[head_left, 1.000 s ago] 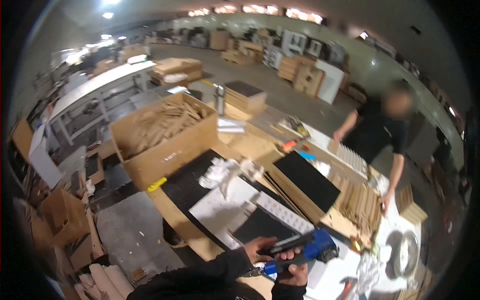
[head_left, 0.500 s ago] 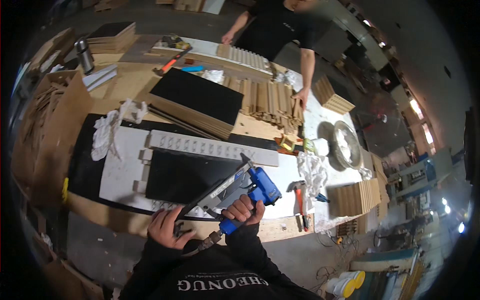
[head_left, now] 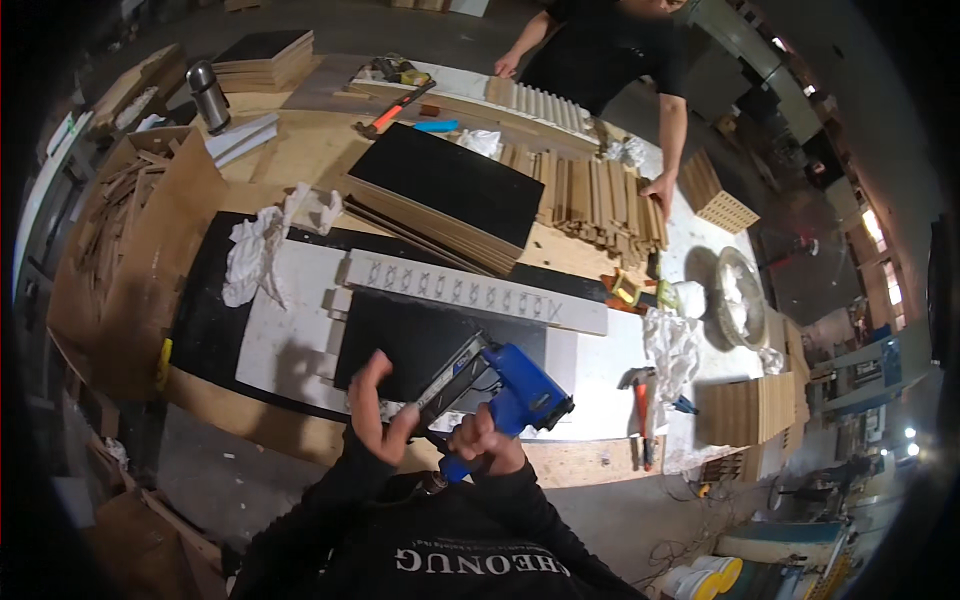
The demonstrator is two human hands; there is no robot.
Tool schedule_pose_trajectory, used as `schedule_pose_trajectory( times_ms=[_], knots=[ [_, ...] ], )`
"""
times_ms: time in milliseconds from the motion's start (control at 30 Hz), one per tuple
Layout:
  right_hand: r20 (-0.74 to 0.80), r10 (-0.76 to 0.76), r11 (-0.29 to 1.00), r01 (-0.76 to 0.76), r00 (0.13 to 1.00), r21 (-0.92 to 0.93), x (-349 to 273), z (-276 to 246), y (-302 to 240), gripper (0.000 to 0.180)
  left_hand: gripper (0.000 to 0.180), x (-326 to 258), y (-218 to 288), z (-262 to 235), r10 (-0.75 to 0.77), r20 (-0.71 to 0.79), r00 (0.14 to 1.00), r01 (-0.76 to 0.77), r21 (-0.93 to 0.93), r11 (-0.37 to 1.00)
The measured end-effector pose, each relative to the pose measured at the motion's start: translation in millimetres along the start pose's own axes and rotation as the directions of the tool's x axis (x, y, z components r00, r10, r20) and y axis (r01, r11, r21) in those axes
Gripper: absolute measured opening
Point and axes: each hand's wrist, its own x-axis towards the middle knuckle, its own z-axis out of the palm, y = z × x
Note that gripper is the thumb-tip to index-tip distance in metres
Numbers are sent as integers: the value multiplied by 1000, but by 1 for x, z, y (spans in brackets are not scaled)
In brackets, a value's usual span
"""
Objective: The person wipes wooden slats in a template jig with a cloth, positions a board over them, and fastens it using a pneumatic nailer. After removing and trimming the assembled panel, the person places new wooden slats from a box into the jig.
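My right hand (head_left: 487,442) is wrapped round the handle of a blue nail gun (head_left: 525,385) with a long grey magazine. The gun is tilted, its nose over a black panel (head_left: 390,340) on the bench. My left hand (head_left: 375,415) is open beside the magazine's rear end, thumb and fingers spread; whether the thumb touches it I cannot tell. Along the panel's far edge lies a pale strip (head_left: 460,292) with a row of pencil-like marks. Under the panel is a white board (head_left: 270,340).
Beyond lie stacked black-faced boards (head_left: 450,180) and wooden strips (head_left: 595,205), which a co-worker's hand (head_left: 662,190) touches. A carton of offcuts (head_left: 140,250) stands left. On the right are a hammer (head_left: 642,415), crumpled paper (head_left: 672,350), a bowl (head_left: 740,300) and a block stack (head_left: 745,410).
My left hand has come up from the magazine's rear end, its fingers spreading. The nail gun has turned a little in my right hand. My view has shifted, so the bench sits farther right.
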Motion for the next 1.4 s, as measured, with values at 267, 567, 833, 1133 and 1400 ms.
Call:
schedule_pose_trajectory(
  times_ms=[267,567,833,1133,1400],
  knots=[
    [220,227,-188,265,949,-946,11,50,9,48,28,12,19,-58,-497,275,823,554,-191,811],
    [47,-33,-477,25,998,-879,53,-77,15,67,31,87,-69,-113,-300,423,855,82,462,883],
    [113,73,-436,134,991,-890,94,-78,19,67,35,136,-136,-80,-386,438,812,70,583,810],
    [127,83,-490,152,988,-858,98,-85,21,61,34,137,-167,-79,-307,530,791,-91,598,797],
    [110,93,-480,141,990,-866,97,-84,18,61,30,130,-182,-82,-243,540,806,-199,633,748]
  ],
)
